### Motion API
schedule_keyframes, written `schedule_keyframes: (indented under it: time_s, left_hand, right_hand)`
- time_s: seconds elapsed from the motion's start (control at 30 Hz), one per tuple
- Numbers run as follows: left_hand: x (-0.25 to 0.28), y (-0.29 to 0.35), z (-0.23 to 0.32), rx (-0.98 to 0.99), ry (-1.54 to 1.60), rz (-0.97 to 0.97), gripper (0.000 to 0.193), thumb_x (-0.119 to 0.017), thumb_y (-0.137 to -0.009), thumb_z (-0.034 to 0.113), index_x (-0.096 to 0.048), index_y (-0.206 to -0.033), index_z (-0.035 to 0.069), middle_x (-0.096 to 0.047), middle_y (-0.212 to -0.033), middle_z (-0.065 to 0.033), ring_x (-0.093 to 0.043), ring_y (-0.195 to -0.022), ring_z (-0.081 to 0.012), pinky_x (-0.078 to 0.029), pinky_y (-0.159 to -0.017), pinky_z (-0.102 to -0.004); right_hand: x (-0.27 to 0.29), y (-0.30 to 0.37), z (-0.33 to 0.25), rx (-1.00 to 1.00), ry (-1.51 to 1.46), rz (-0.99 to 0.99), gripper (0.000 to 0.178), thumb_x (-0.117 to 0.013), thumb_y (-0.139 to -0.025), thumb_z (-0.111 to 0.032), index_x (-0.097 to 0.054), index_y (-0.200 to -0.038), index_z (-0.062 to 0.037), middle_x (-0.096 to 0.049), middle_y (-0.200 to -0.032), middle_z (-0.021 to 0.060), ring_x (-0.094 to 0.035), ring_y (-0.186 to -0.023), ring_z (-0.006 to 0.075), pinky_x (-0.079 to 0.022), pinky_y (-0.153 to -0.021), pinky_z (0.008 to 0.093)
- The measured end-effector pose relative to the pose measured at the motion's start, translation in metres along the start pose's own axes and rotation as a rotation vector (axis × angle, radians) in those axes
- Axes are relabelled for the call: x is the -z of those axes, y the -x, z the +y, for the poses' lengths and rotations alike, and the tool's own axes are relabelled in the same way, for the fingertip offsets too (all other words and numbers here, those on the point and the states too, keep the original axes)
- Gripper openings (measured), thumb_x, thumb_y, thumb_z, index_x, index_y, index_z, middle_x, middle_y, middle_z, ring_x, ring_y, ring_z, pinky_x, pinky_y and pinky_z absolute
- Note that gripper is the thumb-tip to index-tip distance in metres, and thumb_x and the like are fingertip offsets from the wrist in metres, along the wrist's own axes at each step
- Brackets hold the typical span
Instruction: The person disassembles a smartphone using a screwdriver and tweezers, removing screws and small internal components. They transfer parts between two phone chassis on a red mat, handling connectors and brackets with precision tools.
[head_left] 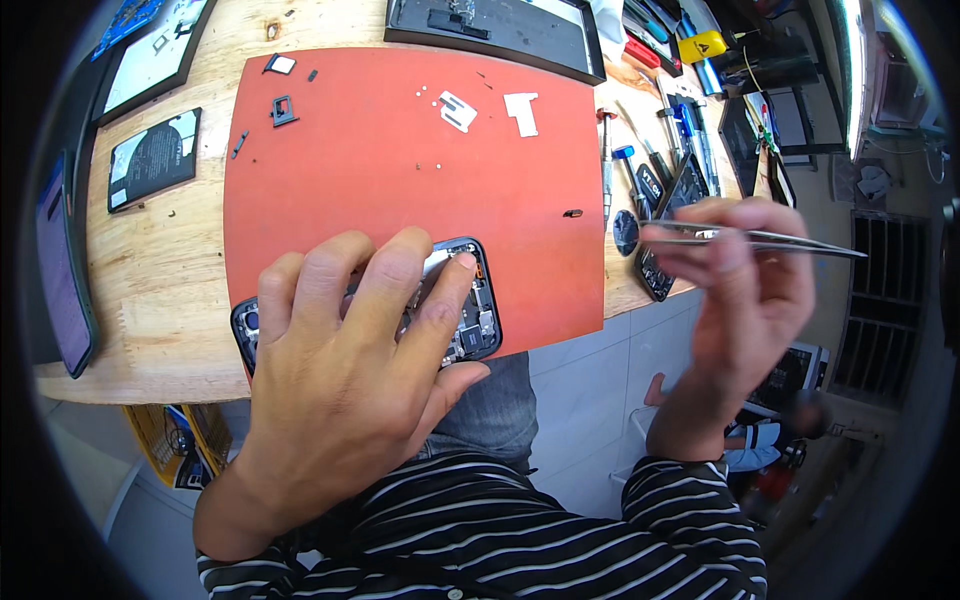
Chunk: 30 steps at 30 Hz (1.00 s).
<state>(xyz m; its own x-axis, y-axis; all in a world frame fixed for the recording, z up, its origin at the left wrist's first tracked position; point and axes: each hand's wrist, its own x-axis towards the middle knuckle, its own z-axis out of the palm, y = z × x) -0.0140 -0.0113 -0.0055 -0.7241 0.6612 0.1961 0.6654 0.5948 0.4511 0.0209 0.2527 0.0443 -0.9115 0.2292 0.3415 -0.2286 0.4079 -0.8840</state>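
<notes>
An opened smartphone (pixel 484 318) lies at the near edge of the orange-red mat (pixel 400 190), its circuit boards and inner parts exposed. My left hand (pixel 335 385) lies over it and holds it. The index fingertip presses inside the phone's far right corner, while the thumb sits by the near edge. Much of the phone's middle is hidden under this hand. Off the mat to the right, my right hand (pixel 745 290) is raised and closed around metal tweezers (pixel 815 246). Their slim pointed end sticks out to the right, away from the phone.
On the mat lie a small frame-like part (pixel 284 111), white metal plates (pixel 521 114) and a tiny dark piece (pixel 572 213). A phone battery (pixel 155 160) rests at left. Black tray (pixel 490 45) stands behind; screwdrivers (pixel 637 180) lie right. Beyond, a person (pixel 765 440) is visible.
</notes>
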Motion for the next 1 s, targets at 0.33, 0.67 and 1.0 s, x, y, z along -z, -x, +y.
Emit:
schedule_keyframes:
  time_s: [0.33,0.67,1.0]
  left_hand:
    - [0.002,-0.001,0.002,-0.002,-0.03,-0.008,0.065,-0.081,-0.08,0.047,-0.072,-0.131,0.008,-0.058,-0.133,-0.0123,-0.052,-0.117,-0.0365,-0.04,-0.1,-0.0524]
    - [0.005,0.001,0.004,-0.001,-0.05,-0.049,0.067,-0.079,-0.08,0.046,-0.07,-0.133,0.007,-0.057,-0.135,-0.012,-0.052,-0.117,-0.0342,-0.04,-0.1,-0.0518]
    - [0.001,0.001,0.001,-0.028,-0.041,-0.023,0.07,-0.084,-0.072,0.041,-0.071,-0.13,0.005,-0.058,-0.134,-0.0108,-0.052,-0.116,-0.0332,-0.04,-0.097,-0.051]
  right_hand:
    - [0.012,0.006,-0.004,-0.199,0.035,-0.087,0.021,-0.062,-0.105,-0.004,-0.055,-0.123,0.0032,-0.075,-0.108,0.0282,-0.08,-0.093,0.0353,-0.069,-0.079,0.0358]
    - [-0.038,-0.005,0.011,-0.283,-0.067,-0.315,0.018,-0.065,-0.102,-0.001,-0.055,-0.117,0.0002,-0.076,-0.101,0.0196,-0.078,-0.092,0.0255,-0.064,-0.085,0.0324]
    - [-0.049,-0.03,0.005,-0.256,-0.012,-0.508,0.019,-0.064,-0.104,-0.004,-0.052,-0.118,0.001,-0.076,-0.1,0.0196,-0.079,-0.092,0.0245,-0.066,-0.08,0.0303]
